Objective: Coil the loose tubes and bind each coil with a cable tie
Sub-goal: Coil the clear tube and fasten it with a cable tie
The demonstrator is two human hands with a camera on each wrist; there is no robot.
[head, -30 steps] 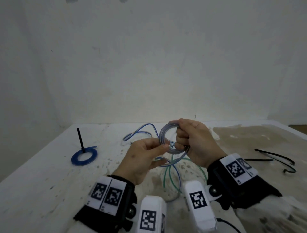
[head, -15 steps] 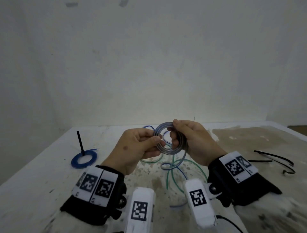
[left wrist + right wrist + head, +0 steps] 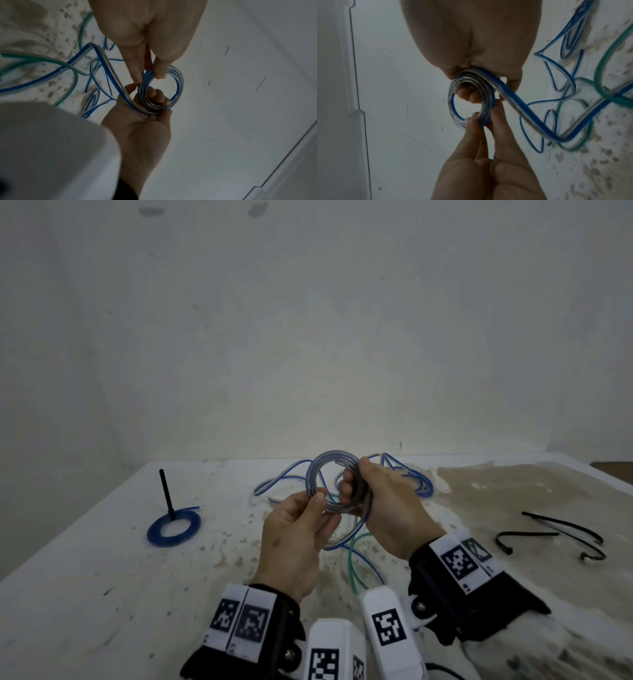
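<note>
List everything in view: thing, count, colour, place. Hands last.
coil: one, clear with blue stripe, held above the table between both hands
loose blue tube: at least one, on the table behind the hands
green tube: one, on the table under the hands
bound coil: one, blue, table's left, black tie upright
cable ties: about three, black, table's right
table: one, white, stained
left hand: pinches the coil
right hand: grips the coil

Head camera looks forward and down over the worktop (image 3: 102,594). Both wrist cameras sit close, facing along the fingers; all share the tube coil (image 3: 334,484).
</note>
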